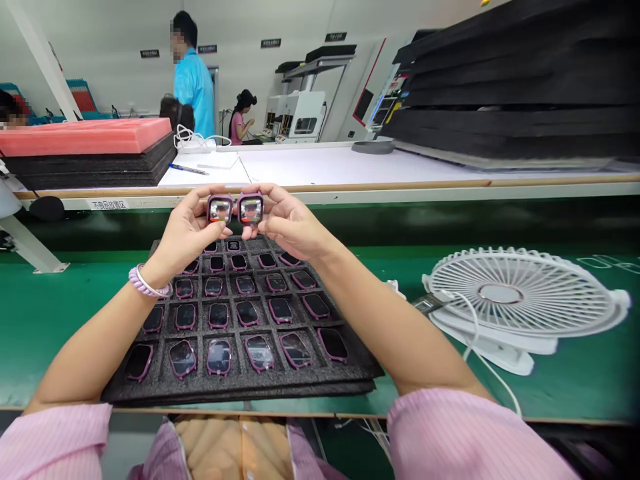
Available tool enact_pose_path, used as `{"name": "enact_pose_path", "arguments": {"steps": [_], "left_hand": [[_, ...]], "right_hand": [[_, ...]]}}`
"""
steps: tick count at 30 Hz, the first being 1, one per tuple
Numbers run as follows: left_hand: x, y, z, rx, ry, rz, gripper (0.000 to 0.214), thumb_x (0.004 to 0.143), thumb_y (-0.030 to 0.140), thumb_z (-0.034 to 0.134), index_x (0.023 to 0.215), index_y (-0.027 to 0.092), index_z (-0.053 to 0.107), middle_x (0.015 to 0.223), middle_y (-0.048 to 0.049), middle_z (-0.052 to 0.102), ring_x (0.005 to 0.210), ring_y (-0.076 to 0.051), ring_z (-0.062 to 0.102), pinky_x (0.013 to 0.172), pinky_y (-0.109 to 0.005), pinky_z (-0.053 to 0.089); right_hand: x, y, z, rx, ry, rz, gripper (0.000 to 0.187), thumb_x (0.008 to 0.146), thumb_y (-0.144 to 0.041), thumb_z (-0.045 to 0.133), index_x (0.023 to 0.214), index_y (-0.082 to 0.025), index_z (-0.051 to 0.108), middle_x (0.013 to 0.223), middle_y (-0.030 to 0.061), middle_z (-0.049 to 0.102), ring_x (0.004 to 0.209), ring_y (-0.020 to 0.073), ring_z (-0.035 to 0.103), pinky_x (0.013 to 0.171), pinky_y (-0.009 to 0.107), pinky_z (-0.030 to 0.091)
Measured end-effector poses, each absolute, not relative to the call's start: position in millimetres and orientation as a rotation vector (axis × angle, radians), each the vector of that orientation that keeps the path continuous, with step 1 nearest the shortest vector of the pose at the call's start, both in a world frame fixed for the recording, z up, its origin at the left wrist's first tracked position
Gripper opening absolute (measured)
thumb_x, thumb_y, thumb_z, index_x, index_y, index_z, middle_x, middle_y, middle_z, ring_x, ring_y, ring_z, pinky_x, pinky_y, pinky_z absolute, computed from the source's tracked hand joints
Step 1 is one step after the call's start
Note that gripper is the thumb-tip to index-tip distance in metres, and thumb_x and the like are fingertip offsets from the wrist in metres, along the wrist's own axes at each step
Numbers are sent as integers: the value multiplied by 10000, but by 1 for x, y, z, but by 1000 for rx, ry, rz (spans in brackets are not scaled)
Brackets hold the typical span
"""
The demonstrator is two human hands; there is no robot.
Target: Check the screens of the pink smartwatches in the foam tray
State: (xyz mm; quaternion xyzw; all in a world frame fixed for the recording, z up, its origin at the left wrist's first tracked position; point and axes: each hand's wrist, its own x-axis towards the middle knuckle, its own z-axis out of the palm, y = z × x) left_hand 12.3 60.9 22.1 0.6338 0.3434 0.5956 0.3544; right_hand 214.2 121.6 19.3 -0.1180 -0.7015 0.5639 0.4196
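Observation:
My left hand is closed on a small pink-framed watch body, screen facing me. My right hand is closed on a second pink-framed watch body, held right beside the first. Both are raised above the far edge of a black foam tray lying on the green belt. Several more pink-framed watch bodies sit screen up in the tray's pockets. A pale bead bracelet circles my left wrist.
A white desk fan lies face up on the green belt to the right, its cable trailing toward me. Behind runs a white shelf with black foam stacks, a pink foam slab and a pen. Two people are at the back.

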Motion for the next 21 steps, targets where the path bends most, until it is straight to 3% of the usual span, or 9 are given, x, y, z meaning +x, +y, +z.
{"name": "enact_pose_path", "arguments": {"steps": [8, 15, 21], "left_hand": [[12, 55, -15, 1550, 988, 1437, 577, 763, 239, 763, 1292, 166, 545, 1110, -65, 703, 713, -109, 718, 714, -229, 650], [12, 58, -25, 1566, 1032, 1467, 456, 781, 283, 784, 1170, 155, 583, 977, -22, 690, 617, -76, 672, 614, -179, 616], [12, 58, -29, 1545, 1018, 1414, 552, 774, 259, 752, 1281, 156, 559, 1070, -53, 716, 701, -129, 746, 689, -235, 674]], "right_hand": [[213, 117, -28, -305, -1675, 1573, 537, 760, -251, 761, 1249, -226, 538, 988, -4, 708, 776, 176, 732, 747, 314, 585], [212, 122, -43, -262, -1650, 1602, 476, 871, -344, 821, 1235, -213, 544, 916, -10, 718, 744, 160, 735, 688, 264, 565], [212, 125, -49, -284, -1637, 1610, 505, 805, -267, 801, 1239, -203, 551, 915, -19, 714, 740, 164, 735, 700, 276, 578]]}}
